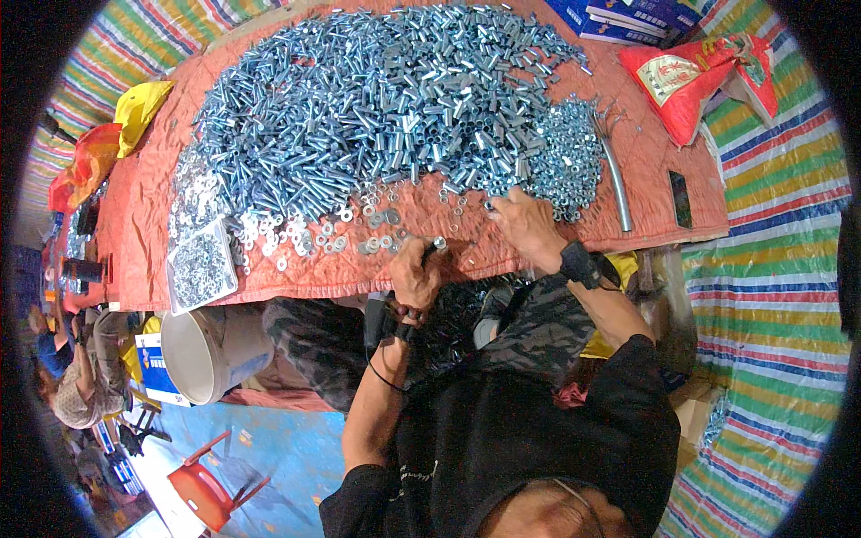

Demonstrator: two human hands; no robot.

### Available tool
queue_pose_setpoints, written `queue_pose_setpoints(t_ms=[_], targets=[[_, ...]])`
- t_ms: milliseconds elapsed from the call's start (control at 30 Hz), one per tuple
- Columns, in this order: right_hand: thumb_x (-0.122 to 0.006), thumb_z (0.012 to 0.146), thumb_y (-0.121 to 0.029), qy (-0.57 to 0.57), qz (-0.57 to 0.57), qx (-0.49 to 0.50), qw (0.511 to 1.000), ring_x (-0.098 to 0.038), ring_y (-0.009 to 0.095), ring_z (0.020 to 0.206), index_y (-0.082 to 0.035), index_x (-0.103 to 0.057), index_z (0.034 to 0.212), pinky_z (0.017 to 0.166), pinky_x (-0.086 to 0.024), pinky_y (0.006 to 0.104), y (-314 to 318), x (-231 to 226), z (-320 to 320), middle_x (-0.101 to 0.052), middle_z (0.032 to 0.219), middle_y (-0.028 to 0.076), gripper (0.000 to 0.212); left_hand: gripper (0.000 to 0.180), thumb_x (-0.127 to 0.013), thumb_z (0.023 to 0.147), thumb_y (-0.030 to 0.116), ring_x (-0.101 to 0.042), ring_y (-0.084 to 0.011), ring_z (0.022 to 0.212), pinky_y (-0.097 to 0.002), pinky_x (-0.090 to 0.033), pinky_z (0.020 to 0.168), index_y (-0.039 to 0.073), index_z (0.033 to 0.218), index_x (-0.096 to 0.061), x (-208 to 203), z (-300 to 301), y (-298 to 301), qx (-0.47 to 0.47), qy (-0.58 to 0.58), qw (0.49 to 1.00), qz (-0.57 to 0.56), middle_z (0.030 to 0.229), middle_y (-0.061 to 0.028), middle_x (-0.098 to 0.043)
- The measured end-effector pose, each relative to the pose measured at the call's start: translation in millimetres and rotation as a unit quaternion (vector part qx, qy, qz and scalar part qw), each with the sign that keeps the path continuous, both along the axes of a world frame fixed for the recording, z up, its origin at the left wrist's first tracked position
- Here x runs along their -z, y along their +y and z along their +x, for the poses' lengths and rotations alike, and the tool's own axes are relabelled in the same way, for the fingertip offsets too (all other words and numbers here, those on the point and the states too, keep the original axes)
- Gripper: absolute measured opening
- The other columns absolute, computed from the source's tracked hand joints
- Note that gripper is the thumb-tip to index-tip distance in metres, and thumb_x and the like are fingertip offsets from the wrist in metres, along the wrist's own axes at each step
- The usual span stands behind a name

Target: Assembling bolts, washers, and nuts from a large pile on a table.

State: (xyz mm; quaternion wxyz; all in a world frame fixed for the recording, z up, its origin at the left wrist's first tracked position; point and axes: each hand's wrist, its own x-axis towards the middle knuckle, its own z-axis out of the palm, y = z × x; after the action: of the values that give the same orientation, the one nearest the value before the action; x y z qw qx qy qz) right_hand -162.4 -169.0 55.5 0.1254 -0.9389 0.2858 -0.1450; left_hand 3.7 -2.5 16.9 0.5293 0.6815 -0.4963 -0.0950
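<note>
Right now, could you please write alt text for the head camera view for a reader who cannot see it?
A seated person's left hand grips a small metal bolt while the right hand reaches into a heap of nuts. A large pile of silvery sleeves and scattered washers cover the orange-clothed table.

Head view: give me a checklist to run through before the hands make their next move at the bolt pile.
1. Left hand has a part: ok, it grips a small bolt near the table edge.
2. Right hand is on stock: ok, its fingertips rest at the edge of the heap of nuts.
3. Washers within reach: ok, scattered just ahead of the left hand.
4. Sleeve and bolt pile supply: ok, large heap on the orange cloth.
5. Part fully threaded: cannot tell, too small.
6. White bucket below the table edge: ok.
</note>
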Motion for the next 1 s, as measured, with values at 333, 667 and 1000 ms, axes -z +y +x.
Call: queue_pose_setpoints(t_ms=[333,667,1000], targets=[[-0.055,0.086,-0.009,0.031,0.016,-0.018,0.999,-0.06,0.038,0.071,-0.003,-0.061,0.091,0.064,-0.048,0.0483,5.7,-6.0,16.2,-0.058,0.085,0.018,0.011,0.011,-0.066,0.079,0.005,-0.059,-0.0358,0.069,-0.041,-0.046,0.061,0.003,0.087,-0.06,12.7,-1.2,2.7,-0.013,-0.018,1.0,-0.019,0.076,-0.0154,-0.058],[-0.06,0.088,-0.006,-0.206,0.135,-0.08,0.966,-0.064,0.035,0.077,-0.001,-0.061,0.098,0.067,-0.05,0.0398,44.1,-11.3,43.0,-0.063,0.085,0.016,0.011,0.012,-0.067,0.076,0.005,-0.058,-0.0383,0.072,-0.0428,-0.046,0.062,0.002,0.084,-0.058,3.2,0.4,-2.1,-0.005,0.004,1.0,-0.007,0.077,-0.0167,-0.058],[-0.062,0.084,-0.001,-0.173,0.092,-0.23,0.953,-0.063,0.035,0.085,0.001,-0.058,0.102,0.071,-0.051,0.0388,51.2,-16.1,42.4,-0.06,0.096,0.017,0.018,0.013,-0.067,0.074,0.003,-0.058,-0.0383,0.071,-0.0428,-0.045,0.061,0.002,0.083,-0.058,10.8,-0.8,2.7,-0.009,0.008,1.0,-0.01,0.076,-0.0168,-0.058]])
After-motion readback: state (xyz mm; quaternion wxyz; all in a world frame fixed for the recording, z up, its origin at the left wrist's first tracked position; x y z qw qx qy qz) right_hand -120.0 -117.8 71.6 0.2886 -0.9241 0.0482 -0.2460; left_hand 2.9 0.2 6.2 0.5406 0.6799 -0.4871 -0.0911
